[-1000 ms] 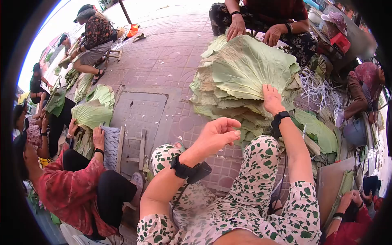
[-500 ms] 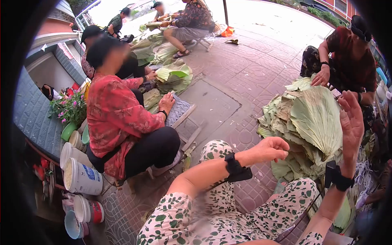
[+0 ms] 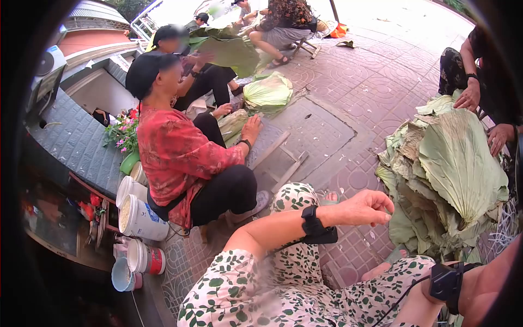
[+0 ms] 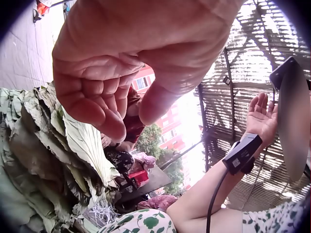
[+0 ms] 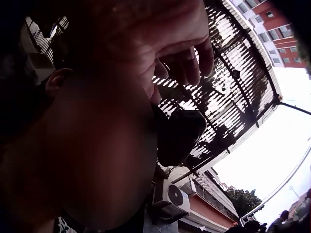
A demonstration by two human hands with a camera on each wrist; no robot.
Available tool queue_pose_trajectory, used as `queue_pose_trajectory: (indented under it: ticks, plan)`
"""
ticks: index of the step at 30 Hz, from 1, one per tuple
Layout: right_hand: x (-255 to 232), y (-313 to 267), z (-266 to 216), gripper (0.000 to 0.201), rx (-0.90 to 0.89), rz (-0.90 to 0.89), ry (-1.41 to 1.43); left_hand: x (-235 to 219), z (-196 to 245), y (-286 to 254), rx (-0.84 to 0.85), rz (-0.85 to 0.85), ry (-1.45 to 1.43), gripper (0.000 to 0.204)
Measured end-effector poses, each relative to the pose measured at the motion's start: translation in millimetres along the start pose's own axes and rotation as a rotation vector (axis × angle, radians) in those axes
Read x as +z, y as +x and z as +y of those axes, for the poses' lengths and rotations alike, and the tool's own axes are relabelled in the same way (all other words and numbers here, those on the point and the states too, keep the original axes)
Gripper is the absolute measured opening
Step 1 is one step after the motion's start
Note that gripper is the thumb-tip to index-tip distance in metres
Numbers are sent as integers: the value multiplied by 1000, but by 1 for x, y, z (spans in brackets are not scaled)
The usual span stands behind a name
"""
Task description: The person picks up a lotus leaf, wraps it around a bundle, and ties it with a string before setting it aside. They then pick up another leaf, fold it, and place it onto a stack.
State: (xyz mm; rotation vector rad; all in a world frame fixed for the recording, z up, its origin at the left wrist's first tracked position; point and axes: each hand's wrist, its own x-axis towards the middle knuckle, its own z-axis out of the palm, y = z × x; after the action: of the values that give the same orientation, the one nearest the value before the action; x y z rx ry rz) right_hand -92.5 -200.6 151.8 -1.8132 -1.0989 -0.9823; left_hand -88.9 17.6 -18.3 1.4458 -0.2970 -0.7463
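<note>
A tall stack of big dried lotus leaves [image 3: 408, 180] stands on the paving at the right, a broad pale green leaf [image 3: 460, 158] on top. My left hand [image 3: 359, 208] hangs in the air left of the stack, loosely curled and holding nothing. In the left wrist view its thumb and fingers are apart. My right hand [image 4: 262, 121] is raised beside my head, palm showing, fingers relaxed and holding nothing. The right wrist view shows it close to my blurred face. Across the stack, another person's hand [image 3: 468, 98] rests at the leaves' far edge.
A person in a red shirt [image 3: 185, 152] sits at the left by a wooden frame [image 3: 280, 158] and more leaves [image 3: 267, 92]. White buckets [image 3: 143, 218] and a blue basin [image 3: 124, 275] stand behind. White strips [image 3: 504, 229] lie beside the stack.
My right hand has left the top leaf and risen toward my head. The head view has swung left, so the stack now sits farther right. My left hand stays loosely curled.
</note>
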Motion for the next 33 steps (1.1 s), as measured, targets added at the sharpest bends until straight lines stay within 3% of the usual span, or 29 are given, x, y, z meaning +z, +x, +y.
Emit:
queue_pose_trajectory:
  ticks: [10,25,33]
  plan:
    - [-22,-32,21,47,12,17,106,22,-9,16,-85,-34,9,25]
    - [-57,-6,81,47,-284,82,52,37,-3,13,2,-85,-71,28]
    - [-46,1,113,47,-376,83,157,30,0,11,-112,-133,-56,33]
